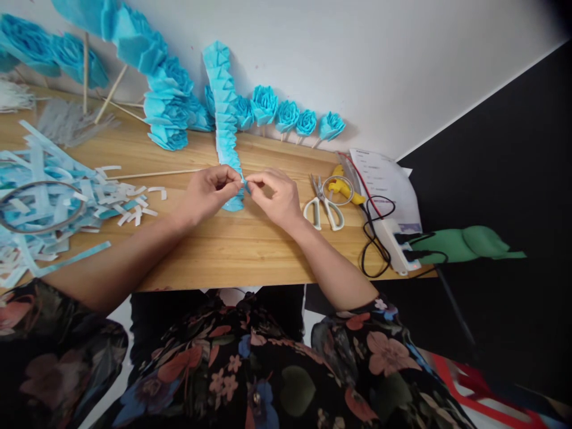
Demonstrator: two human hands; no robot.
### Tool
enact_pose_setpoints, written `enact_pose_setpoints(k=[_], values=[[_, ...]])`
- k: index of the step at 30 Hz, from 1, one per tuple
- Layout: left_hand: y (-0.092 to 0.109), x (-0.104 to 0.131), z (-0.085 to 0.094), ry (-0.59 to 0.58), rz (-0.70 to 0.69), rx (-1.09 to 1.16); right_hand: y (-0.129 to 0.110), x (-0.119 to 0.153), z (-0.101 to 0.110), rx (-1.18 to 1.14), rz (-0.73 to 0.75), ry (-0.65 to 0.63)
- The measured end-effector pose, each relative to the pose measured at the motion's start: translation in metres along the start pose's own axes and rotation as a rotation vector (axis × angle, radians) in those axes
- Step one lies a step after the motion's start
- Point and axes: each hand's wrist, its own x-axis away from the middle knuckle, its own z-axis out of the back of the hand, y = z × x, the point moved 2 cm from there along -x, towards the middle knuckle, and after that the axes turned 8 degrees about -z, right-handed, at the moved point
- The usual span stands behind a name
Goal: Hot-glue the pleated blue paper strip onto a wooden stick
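My left hand (212,189) and my right hand (277,193) meet over the table, fingertips closed in a pinch. Between them is a small blue strip (245,183) with a whitish bit at its end; the fingers cover most of it. A long pleated blue paper strip (226,113) leans on the wall behind, its lower end lying on the wood under my hands. To the left of my left hand lies a thin wooden stick (156,174). Scissors (324,205) with white handles rest right of my right hand, apart from it.
Blue paper flowers (263,104) on sticks line the wall. Cut blue and white strips (49,202) heap at the left, with a hoop (40,183) on top. A yellow glue gun (344,187), tape roll (338,202), black cable and power strip (393,244) occupy the right end.
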Motion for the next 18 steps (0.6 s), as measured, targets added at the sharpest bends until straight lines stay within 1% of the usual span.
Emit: enact_pose_setpoints(k=[3, 6, 8, 10, 14, 18], values=[[0.0, 0.001, 0.001, 0.05, 0.012, 0.04, 0.002, -0.001, 0.002, -0.077, -0.084, 0.0], [-0.005, -0.001, 0.003, 0.128, 0.027, 0.097, 0.006, -0.002, 0.005, -0.198, -0.175, -0.015], [-0.008, -0.002, 0.004, 0.149, 0.032, 0.146, 0.008, -0.003, 0.005, -0.28, -0.225, -0.039], [-0.009, -0.003, 0.003, 0.117, 0.051, 0.164, 0.011, -0.003, 0.004, -0.346, -0.27, -0.064], [-0.004, -0.002, 0.001, 0.004, 0.098, 0.084, 0.015, -0.002, 0.0, -0.454, -0.328, -0.098], [-0.002, -0.001, 0.002, -0.015, 0.095, 0.042, 0.013, -0.004, 0.0, -0.525, -0.329, -0.145]])
